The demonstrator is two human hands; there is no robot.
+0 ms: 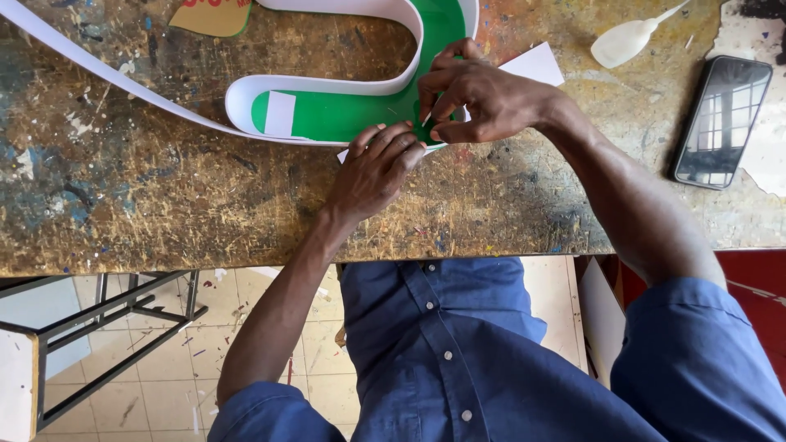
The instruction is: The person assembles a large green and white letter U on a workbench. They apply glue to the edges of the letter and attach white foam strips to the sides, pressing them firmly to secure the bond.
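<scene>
While the left hand (372, 168) was pressed flat on the green sheet's (348, 115) near edge, a small sliver was pinched shut by the right hand (475, 98) — just above it. A white strip (327, 84) was curved around the sheet on the worn table (164, 205) — a phone (720, 119) lay well apart.

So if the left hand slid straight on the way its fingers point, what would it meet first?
Most likely the right hand: the left hand points up-right, its fingertips already on the flat green cut-out sheet just short of it.
</scene>
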